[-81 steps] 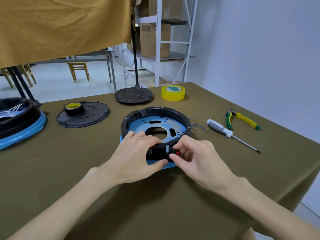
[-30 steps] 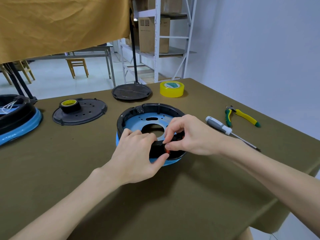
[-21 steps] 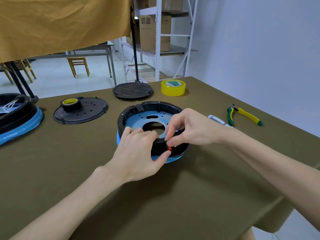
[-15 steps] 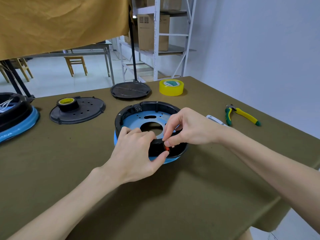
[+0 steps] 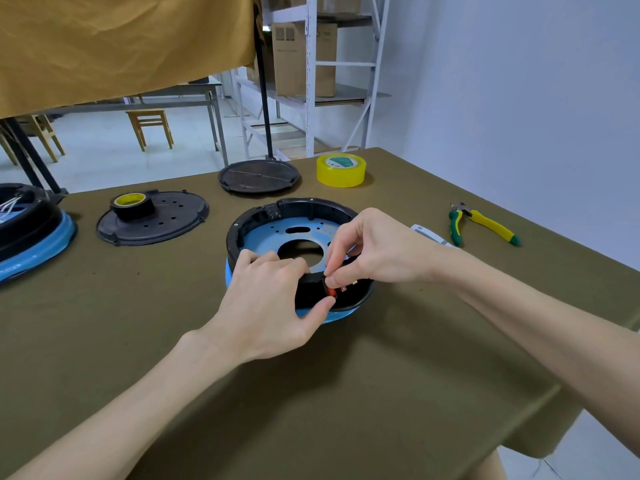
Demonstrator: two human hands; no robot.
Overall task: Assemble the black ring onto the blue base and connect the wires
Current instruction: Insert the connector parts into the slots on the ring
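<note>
The black ring [image 5: 294,206] sits on the round blue base [image 5: 273,237] in the middle of the olive table. My left hand [image 5: 266,299] grips the ring's near rim, fingers over the top and thumb against the outer wall. My right hand [image 5: 374,249] reaches in from the right and pinches a small red connector [image 5: 331,292] at the ring's near edge, beside metal tabs. The wires are hidden under my fingers.
A black perforated disc [image 5: 156,221] carrying a black tape roll [image 5: 133,204] lies left. Another black-and-blue assembly [image 5: 31,233] sits at far left. A black plate [image 5: 259,175], yellow tape roll [image 5: 341,169], green-yellow pliers [image 5: 481,227] and a screwdriver handle [image 5: 429,233] lie behind and right.
My right hand moved from the ring's outer front side up and over its rim, now pinching the red connector from above. My left hand kept its grip on the ring.
</note>
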